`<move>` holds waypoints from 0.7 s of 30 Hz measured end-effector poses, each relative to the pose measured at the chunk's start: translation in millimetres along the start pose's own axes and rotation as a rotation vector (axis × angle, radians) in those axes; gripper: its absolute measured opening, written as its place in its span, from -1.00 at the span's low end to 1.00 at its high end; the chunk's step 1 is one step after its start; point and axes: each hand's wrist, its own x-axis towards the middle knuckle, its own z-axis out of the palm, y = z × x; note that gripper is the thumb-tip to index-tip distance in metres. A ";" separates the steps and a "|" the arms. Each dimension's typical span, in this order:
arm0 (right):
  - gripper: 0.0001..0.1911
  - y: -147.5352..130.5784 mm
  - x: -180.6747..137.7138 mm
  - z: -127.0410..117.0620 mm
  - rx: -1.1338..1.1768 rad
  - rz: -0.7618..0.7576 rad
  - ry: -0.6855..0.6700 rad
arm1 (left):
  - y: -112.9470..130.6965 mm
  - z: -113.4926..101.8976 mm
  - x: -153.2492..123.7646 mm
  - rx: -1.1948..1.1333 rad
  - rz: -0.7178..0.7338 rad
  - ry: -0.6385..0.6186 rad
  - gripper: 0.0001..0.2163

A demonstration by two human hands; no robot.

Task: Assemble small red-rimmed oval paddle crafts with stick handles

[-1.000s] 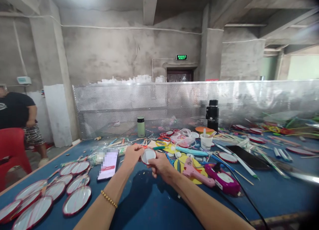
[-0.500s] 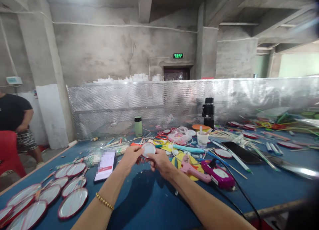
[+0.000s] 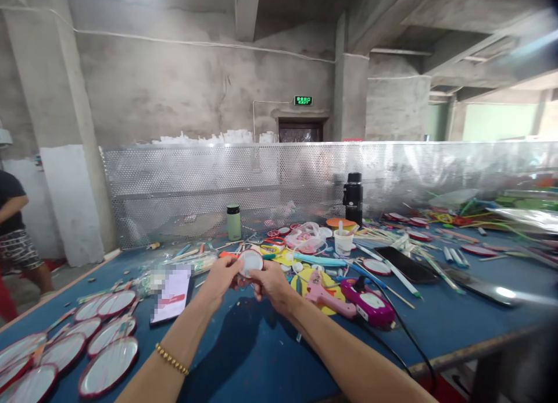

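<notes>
A small round white disc with a red rim [image 3: 251,264] is held up over the blue table between my two hands. My left hand [image 3: 224,275] pinches its left edge, a gold bead bracelet on that wrist. On the other side, my right hand [image 3: 271,281] grips the lower right edge with thumb and fingers. Fingertips of both hands meet beneath the disc, partly hidden. To the right of my right hand lie a pink glue gun [image 3: 326,295] and a purple device [image 3: 368,303] with a black cable.
Several larger red-rimmed white discs [image 3: 108,365] lie at the left, near a phone with a lit screen [image 3: 172,298]. Behind stand a green bottle [image 3: 233,223], a white cup [image 3: 343,242] and a black flask [image 3: 353,199]. A dark phone [image 3: 405,264] lies right. A person [image 3: 17,234] stands far left.
The view has turned slightly to the right, so the table and its things sit further left. Both hands keep their hold on the small disc.
</notes>
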 end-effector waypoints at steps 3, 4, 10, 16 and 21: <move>-0.70 -7.4 1.8 -3.0 -0.141 0.034 -0.059 | 6.0 -9.0 1.8 0.095 0.068 0.025 -0.78; -0.67 -11.4 4.1 -6.9 -0.205 0.035 -0.031 | 7.6 -12.9 2.8 0.128 0.079 0.042 -0.81; -0.74 -32.8 20.5 -45.1 -0.892 -0.346 0.360 | 6.6 -32.3 12.1 0.166 0.039 0.208 -0.88; -0.82 -22.0 17.4 -44.9 -1.209 -0.374 0.166 | -1.7 -27.9 17.4 0.186 -0.064 0.252 -0.91; -0.78 -13.6 26.0 -34.3 -1.458 -0.388 -0.031 | -5.8 -25.0 19.7 0.203 -0.103 0.254 -0.92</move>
